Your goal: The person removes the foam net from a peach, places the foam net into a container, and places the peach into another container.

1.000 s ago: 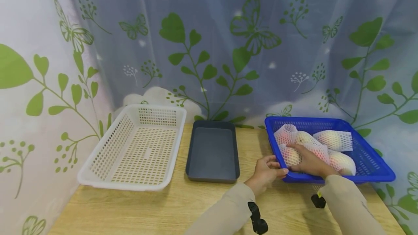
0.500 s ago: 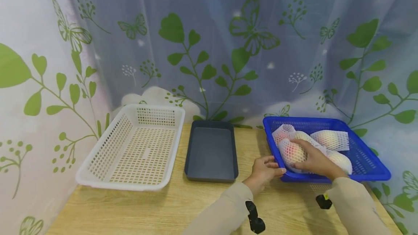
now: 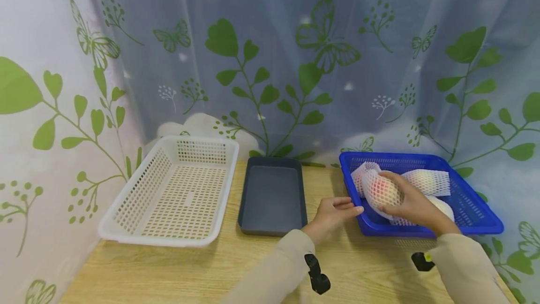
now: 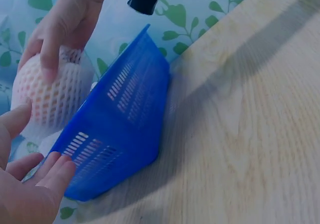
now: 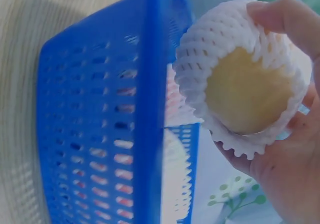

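Note:
My right hand grips a round yellow-and-red fruit in a white foam net sleeve, thumb on one side and fingers on the other. The fruit is raised over the left part of the blue basket; the right wrist view has it above the rim, its bare yellow end showing through the sleeve's opening. Several more netted fruits lie in that basket, partly hidden by my right hand. My left hand is at the basket's left front corner, its fingers loosely extended and holding nothing.
A dark grey rectangular pan stands on the wooden table left of the blue basket. Farther left is a white perforated basket. A leaf-patterned curtain hangs behind and at both sides.
The right hand has lifted the netted fruit up from among the others. The left hand, earlier at the basket's rim, has drawn back slightly to the left.

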Motion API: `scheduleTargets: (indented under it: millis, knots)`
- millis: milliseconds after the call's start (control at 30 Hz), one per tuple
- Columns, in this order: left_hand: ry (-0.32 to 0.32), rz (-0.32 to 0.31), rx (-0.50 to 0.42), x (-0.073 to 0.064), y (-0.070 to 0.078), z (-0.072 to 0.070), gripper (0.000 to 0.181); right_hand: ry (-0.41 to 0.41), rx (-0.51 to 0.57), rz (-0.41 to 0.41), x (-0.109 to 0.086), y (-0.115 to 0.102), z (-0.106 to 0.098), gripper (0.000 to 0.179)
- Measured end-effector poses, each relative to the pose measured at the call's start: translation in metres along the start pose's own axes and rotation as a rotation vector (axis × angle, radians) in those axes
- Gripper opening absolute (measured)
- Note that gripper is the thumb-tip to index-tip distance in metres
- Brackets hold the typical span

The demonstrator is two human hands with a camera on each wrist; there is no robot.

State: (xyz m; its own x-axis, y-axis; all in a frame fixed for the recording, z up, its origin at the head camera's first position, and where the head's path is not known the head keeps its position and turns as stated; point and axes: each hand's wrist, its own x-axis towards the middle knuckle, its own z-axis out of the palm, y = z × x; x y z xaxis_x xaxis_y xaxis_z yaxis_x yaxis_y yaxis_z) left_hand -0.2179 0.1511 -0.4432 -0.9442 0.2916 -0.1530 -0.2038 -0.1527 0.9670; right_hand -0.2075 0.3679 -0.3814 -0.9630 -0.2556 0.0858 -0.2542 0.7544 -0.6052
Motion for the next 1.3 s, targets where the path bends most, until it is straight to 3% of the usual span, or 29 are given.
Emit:
scheduleTargets:
  millis: [133, 400, 733, 967, 1300]
  knots:
    - [-0.02, 0.016, -0.031, 0.001, 0.002, -0.008, 0.047, 0.014, 0.045, -0.036, 0.0, -0.009, 0.002, 0.088]
    - [-0.036, 0.032, -0.011, 0.004, 0.009, -0.023, 0.053, 0.015, 0.102, -0.103, 0.005, -0.028, 0.013, 0.084]
    - [-0.18, 0.031, -0.161, 0.001, 0.015, -0.043, 0.05, -0.07, 0.269, -0.162, 0.009, -0.045, 0.04, 0.08]
    - [-0.2, 0.001, -0.162, -0.008, 0.008, -0.058, 0.048, -0.08, 0.293, -0.13, 0.004, -0.049, 0.064, 0.085]
    - [-0.174, -0.003, -0.15, -0.029, -0.016, -0.07, 0.049, 0.036, 0.292, -0.066, -0.015, -0.043, 0.104, 0.09]
